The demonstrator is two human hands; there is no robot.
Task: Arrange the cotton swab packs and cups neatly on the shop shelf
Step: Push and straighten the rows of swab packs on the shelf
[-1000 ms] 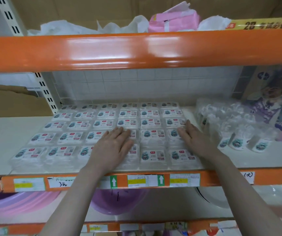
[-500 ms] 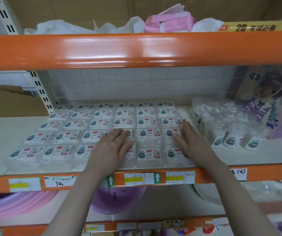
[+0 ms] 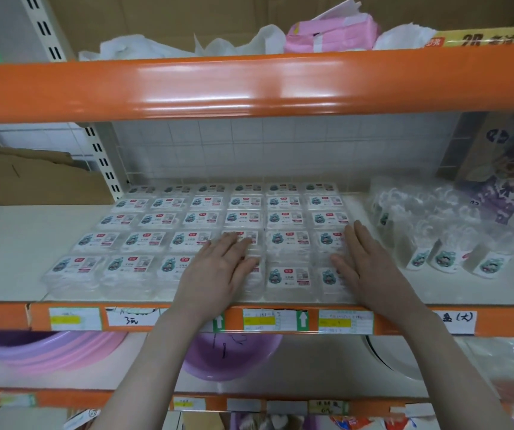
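Observation:
Several clear cotton swab packs (image 3: pixel 187 237) with white labels lie in a tidy grid on the white shop shelf (image 3: pixel 10 252). My left hand (image 3: pixel 218 271) rests flat, fingers together, on the packs in the front middle. My right hand (image 3: pixel 364 262) lies flat against the grid's right edge, touching the front right packs. Neither hand holds anything. To the right, several clear cups (image 3: pixel 442 240) of swabs lie tipped over in a loose cluster, label ends toward me.
An orange beam (image 3: pixel 249 85) of the shelf above hangs low overhead. A printed box (image 3: pixel 504 181) stands behind the cups. The orange front lip carries price tags (image 3: pixel 342 321). Purple and pink basins (image 3: pixel 231 355) sit on the shelf below. A cardboard box (image 3: pixel 32 178) is at left.
Both hands stay flat on the packs. My right hand has shifted slightly toward the front right corner of the grid. The camera has drifted a little.

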